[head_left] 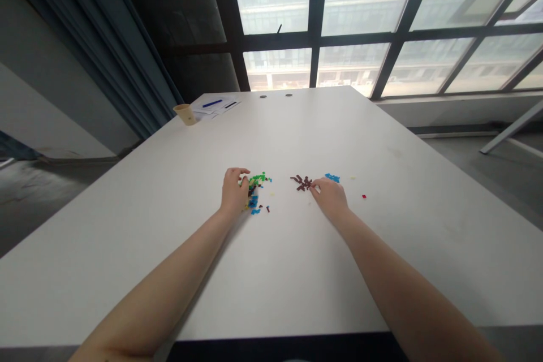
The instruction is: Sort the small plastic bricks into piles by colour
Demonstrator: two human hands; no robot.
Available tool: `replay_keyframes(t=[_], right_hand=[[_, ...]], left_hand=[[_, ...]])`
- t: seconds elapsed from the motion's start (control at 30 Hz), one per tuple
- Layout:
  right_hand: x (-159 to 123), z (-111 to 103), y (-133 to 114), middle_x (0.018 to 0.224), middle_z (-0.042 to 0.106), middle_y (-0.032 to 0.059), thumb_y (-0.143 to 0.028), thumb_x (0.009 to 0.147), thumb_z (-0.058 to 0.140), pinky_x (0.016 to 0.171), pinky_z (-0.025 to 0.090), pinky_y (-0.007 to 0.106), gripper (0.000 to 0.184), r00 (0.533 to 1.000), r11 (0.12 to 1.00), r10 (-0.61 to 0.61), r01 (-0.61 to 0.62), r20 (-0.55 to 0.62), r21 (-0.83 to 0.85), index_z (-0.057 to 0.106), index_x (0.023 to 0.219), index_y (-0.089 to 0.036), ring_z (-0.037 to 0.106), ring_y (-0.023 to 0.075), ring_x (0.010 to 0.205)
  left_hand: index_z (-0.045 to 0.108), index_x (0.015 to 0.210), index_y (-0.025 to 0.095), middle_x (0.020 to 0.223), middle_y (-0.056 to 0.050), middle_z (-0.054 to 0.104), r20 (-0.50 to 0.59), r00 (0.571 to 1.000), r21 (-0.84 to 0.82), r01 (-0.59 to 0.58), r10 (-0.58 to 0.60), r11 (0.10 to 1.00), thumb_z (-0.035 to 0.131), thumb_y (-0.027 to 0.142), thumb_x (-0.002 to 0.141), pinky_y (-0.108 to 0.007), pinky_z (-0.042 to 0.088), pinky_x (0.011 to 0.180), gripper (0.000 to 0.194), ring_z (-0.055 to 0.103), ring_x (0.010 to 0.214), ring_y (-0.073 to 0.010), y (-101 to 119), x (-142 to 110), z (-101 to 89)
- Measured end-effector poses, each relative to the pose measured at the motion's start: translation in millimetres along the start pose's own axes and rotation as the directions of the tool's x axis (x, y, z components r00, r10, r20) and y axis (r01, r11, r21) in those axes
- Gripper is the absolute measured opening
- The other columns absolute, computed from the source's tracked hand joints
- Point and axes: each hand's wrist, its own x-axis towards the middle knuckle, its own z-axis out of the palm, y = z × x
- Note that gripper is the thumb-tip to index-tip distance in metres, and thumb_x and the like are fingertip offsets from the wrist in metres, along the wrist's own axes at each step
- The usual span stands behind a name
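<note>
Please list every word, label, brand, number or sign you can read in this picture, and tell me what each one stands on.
Nothing is readable.
Paper cup: a small dark mark, too tiny to read.
Papers: any writing is too small and blurred to read.
Small coloured pieces: no lettering can be made out.

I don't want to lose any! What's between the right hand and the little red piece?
Just bare white tabletop between the right hand and red piece, in the head view.
</note>
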Motion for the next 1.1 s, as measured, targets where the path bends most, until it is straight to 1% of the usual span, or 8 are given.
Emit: replay_keyframes(t=[0.1,0.2,0.37,0.47,0.53,0.67,0.9,1.1], right_hand=[[-2,-2,0,0.091,0.065,0.0046,-0.030,0.085,0.046,0.071,0.036,0.028,0.021,1.000,1.000,-0.011,0.011,-0.024,0.008,0.065,0.086,-0.021,0.057,0.0167,0.085],[-6,-6,0,0.089,0.066,0.0047,-0.030,0.085,0.044,0.070,0.036,0.028,0.023,0.999,1.000,-0.022,0.022,-0.044,0.010,0.065,0.084,-0.021,0.057,0.0167,0.083],[-13,-14,-7,0.088,0.066,0.0050,-0.028,0.084,0.044,0.072,0.036,0.029,0.022,0.999,0.999,-0.039,0.040,-0.024,0.031,0.064,0.081,-0.020,0.057,0.0166,0.082],[-19,-18,-13,0.087,0.065,0.0049,-0.026,0.084,0.045,0.071,0.036,0.027,0.021,0.989,0.985,-0.145,0.141,0.032,0.100,0.064,0.082,-0.019,0.057,0.0155,0.080],[-25,-20,-20,0.085,0.065,0.0043,-0.026,0.084,0.045,0.069,0.036,0.025,0.021,0.950,0.945,-0.297,0.278,0.097,0.171,0.064,0.084,-0.019,0.056,0.0141,0.077],[-44,-25,-40,0.079,0.065,0.0034,-0.026,0.085,0.046,0.064,0.035,0.023,0.021,0.824,0.837,-0.532,0.478,0.195,0.266,0.065,0.085,-0.019,0.055,0.0122,0.071],[-60,-30,-57,0.079,0.067,0.0038,-0.027,0.086,0.045,0.064,0.035,0.025,0.022,0.708,0.743,-0.667,0.605,0.233,0.287,0.066,0.084,-0.019,0.057,0.0135,0.071],[-60,-32,-56,0.081,0.068,0.0039,-0.026,0.085,0.045,0.064,0.037,0.025,0.022,0.722,0.761,-0.647,0.594,0.245,0.260,0.066,0.084,-0.019,0.059,0.0146,0.074]], left_hand=[[0.068,0.085,0.022,0.099,-0.006,0.050,0.147,0.988,0.155,0.026,-0.049,0.988,0.048,0.024,0.077,-0.036,0.041,0.082,0.021,0.050,0.094,-0.0213,-6,-1,4.3],[0.070,0.085,0.027,0.103,-0.006,0.051,0.238,0.969,0.297,-0.013,-0.061,0.955,0.053,0.033,0.076,-0.040,0.040,0.079,0.020,0.048,0.099,-0.0254,-3,-4,4.3],[0.071,0.088,0.029,0.106,-0.007,0.053,0.281,0.960,0.398,-0.106,-0.011,0.911,0.054,0.032,0.078,-0.040,0.035,0.078,0.020,0.046,0.100,-0.0260,6,-6,-0.6],[0.071,0.088,0.030,0.105,-0.007,0.055,0.298,0.953,0.439,-0.187,0.054,0.879,0.052,0.029,0.080,-0.040,0.033,0.077,0.020,0.046,0.099,-0.0258,10,-7,-1.8],[0.071,0.086,0.029,0.105,-0.007,0.056,0.308,0.946,0.468,-0.240,0.097,0.851,0.051,0.028,0.081,-0.041,0.031,0.077,0.020,0.045,0.099,-0.0264,13,-8,-2.0],[0.070,0.083,0.026,0.105,-0.008,0.058,0.322,0.935,0.511,-0.302,0.146,0.805,0.050,0.027,0.081,-0.042,0.029,0.076,0.020,0.044,0.099,-0.0273,17,-11,-2.6],[0.064,0.088,0.021,0.101,-0.008,0.061,0.289,0.941,0.456,-0.299,0.179,0.838,0.043,0.022,0.083,-0.039,0.034,0.077,0.022,0.048,0.099,-0.0259,17,-10,-1.4],[0.059,0.090,0.016,0.082,-0.007,0.063,0.300,0.945,0.176,-0.191,0.132,0.966,0.042,0.025,0.082,-0.032,0.041,0.073,0.020,0.055,0.080,-0.0197,19,-9,1.2]])
